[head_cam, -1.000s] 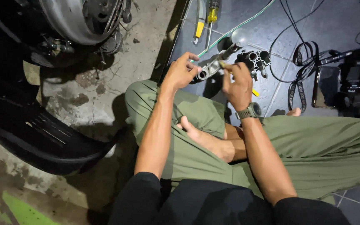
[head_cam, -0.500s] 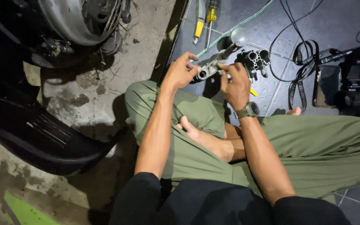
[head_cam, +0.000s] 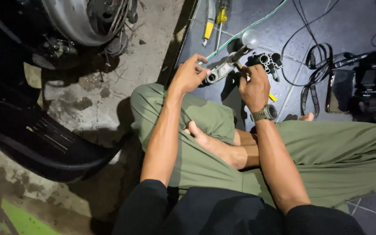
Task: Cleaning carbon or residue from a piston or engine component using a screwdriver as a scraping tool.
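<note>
— What are your hands doing?

— My left hand (head_cam: pixel 190 75) is closed around one end of a shiny grey metal part with a round hole (head_cam: pixel 219 71). It sits near the top middle of the picture, above my knee. My right hand (head_cam: pixel 253 87) is closed too, wrapped around a thin tool with a yellow tip (head_cam: pixel 272 97). The tool's other end touches the metal part.

— What is near them?

— Just past my right hand lies a dark metal block with round holes (head_cam: pixel 267 60) on the dark tiled floor (head_cam: pixel 349 21). A black strap (head_cam: pixel 312 85) lies to the right of it. A yellow-handled screwdriver (head_cam: pixel 208 30) is at the top. A big silver wheel (head_cam: pixel 83 17) is in the upper left.

— What are you wearing?

— Green trousers (head_cam: pixel 336 156), and a grey wristwatch (head_cam: pixel 265 113) on my right wrist.
</note>
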